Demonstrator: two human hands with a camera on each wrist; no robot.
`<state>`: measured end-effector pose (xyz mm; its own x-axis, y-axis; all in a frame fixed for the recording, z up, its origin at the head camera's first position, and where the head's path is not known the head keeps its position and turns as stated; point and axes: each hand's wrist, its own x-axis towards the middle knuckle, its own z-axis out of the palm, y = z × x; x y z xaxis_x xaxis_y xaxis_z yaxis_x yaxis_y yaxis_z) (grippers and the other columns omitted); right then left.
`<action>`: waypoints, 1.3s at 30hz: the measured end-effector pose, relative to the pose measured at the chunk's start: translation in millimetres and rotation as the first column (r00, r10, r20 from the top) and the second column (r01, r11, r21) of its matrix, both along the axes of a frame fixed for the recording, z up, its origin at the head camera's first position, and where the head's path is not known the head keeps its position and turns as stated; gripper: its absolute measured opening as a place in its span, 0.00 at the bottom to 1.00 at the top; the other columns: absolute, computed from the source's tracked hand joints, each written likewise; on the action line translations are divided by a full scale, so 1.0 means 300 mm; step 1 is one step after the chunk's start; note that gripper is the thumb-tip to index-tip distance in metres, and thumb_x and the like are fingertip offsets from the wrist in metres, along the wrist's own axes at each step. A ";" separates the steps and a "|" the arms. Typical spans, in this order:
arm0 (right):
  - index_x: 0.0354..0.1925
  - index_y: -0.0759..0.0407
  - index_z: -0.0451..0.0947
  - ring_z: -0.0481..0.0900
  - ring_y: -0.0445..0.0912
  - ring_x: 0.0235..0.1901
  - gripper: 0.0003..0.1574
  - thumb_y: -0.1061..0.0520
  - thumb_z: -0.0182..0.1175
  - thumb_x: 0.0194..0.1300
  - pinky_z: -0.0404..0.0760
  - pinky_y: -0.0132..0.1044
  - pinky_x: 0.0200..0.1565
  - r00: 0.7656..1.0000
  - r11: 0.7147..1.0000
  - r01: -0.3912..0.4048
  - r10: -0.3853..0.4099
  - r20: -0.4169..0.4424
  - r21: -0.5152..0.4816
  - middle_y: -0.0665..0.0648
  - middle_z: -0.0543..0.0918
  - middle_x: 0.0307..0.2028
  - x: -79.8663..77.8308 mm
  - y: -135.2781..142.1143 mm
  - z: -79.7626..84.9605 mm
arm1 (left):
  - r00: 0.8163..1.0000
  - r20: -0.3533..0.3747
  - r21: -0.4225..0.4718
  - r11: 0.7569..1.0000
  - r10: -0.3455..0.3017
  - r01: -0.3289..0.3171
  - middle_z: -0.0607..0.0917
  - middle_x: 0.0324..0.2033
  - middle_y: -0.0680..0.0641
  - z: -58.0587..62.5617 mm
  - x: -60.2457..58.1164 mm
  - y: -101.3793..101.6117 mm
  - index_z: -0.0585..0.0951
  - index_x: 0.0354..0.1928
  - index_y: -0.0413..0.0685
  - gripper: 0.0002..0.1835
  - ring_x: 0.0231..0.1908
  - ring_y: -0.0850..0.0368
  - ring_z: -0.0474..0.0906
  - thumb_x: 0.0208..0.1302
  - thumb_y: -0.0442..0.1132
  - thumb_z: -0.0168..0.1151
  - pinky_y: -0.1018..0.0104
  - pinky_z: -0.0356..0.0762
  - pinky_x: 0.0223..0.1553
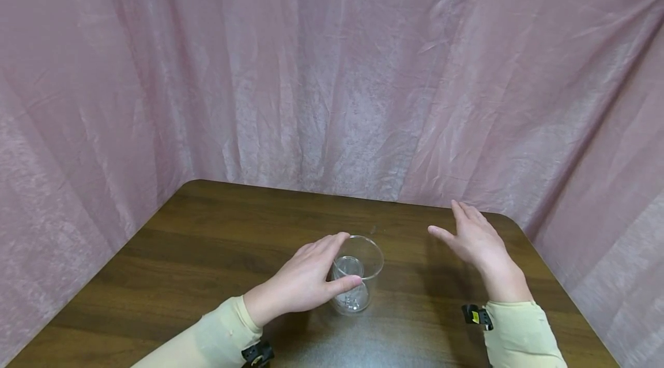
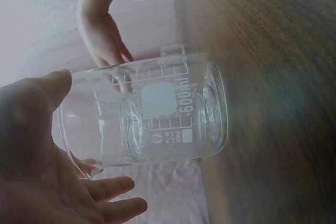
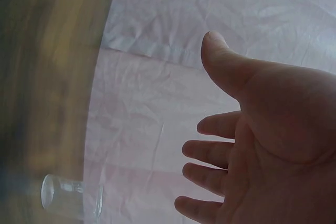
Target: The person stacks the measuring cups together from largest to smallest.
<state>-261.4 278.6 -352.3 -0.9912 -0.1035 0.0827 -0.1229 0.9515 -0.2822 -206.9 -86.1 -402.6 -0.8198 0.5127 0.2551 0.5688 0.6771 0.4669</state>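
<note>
A clear glass beaker marked 500ml stands upright on the table. Inside it sits a smaller clear glass vessel, its rim well below the beaker's. My left hand is around the near left side of the beaker's rim. In the left wrist view its thumb lies right at the rim, while the fingers extend loosely on the other side, not curled round the glass. Off to the right, my right hand hovers above the table with thumb and fingers spread, holding nothing.
The brown wooden table has rounded far corners. Pink curtains hang behind it and along both sides. A black strap device is worn at the right wrist, and another at the left.
</note>
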 end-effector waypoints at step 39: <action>0.85 0.77 0.42 0.48 0.81 0.79 0.66 0.30 0.58 0.81 0.56 0.78 0.74 0.992 0.997 0.070 -0.069 0.104 -0.009 0.87 0.50 0.79 -0.006 0.116 -0.015 | 1.000 0.004 -0.003 1.000 0.002 -0.002 0.75 0.77 0.45 -0.001 0.007 -0.001 0.66 0.83 0.47 0.48 0.77 0.44 0.70 0.76 0.71 0.62 0.36 0.65 0.76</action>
<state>-263.3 313.4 -356.9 -0.9992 -0.0338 -0.0201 -0.0261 0.9528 -0.3024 -204.7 -86.3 -403.0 -0.8217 0.5121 0.2503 0.5658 0.6797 0.4668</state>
